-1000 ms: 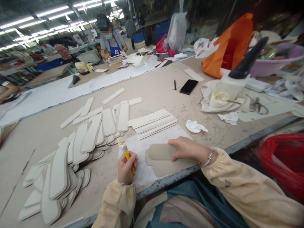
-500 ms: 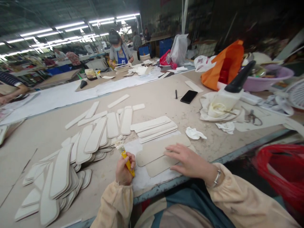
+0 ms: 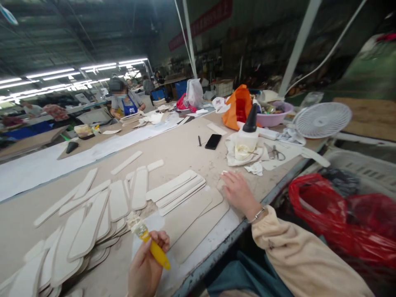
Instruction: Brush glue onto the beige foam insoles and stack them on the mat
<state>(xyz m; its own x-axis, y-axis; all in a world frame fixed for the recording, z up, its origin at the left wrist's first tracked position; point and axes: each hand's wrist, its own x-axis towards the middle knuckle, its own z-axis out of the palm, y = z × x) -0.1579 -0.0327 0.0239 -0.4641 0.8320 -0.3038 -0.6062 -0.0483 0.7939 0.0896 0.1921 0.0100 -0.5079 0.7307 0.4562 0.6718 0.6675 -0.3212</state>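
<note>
My left hand [image 3: 150, 260] is closed around a brush with a yellow handle [image 3: 158, 252], its bristles [image 3: 135, 222] caked with pale paste. Its tip points away from me, over the edge of a pile of off-white rounded strips [image 3: 89, 222]. My right hand [image 3: 239, 194] rests at the table, fingers curled down over a crumpled white tissue [image 3: 224, 172] that it mostly hides. Between the hands, two larger beige rounded panels [image 3: 198, 227] lie overlapped on white paper [image 3: 216, 230]. A neat stack of strips [image 3: 179, 189] sits just beyond them.
A white glue container [image 3: 246, 144] stands near scissors [image 3: 274, 152] and another tissue [image 3: 255, 168]. Further back are a black phone [image 3: 213, 141], orange bag [image 3: 239, 108], purple basin [image 3: 275, 115] and white fan [image 3: 323, 119]. A red bag [image 3: 321, 206] hangs right; a co-worker [image 3: 125, 101] sits across.
My view has swung right. My right hand has left the beige panels and reached forward onto the crumpled tissue. The brush stays in my left hand.
</note>
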